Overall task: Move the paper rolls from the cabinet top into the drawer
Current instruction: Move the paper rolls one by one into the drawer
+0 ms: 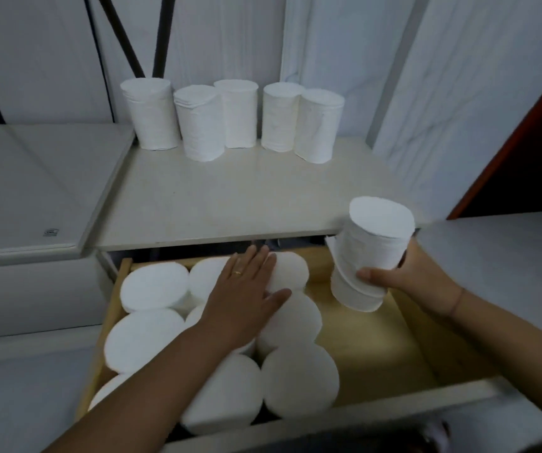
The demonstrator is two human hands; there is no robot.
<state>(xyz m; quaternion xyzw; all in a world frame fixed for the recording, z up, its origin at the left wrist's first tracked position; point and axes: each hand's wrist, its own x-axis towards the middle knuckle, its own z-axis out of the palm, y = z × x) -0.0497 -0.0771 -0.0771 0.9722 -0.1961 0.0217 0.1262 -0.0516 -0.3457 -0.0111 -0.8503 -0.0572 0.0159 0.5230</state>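
At right of frame, the right hand [417, 279] grips a paper roll [369, 253] above the drawer [371, 348]; the left hand [246, 292] lies flat, fingers [256, 259] spread, on packed rolls [152, 341].

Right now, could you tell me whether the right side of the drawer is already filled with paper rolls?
No, the drawer shows bare wooden floor on its right side, while the right hand holds a paper roll above it.

- A white ledge [27, 191] is sitting to the left.
- Dark poles [161, 34] are leaning against the white wall [230, 37].
- A red-brown panel [524, 142] is standing on the right.
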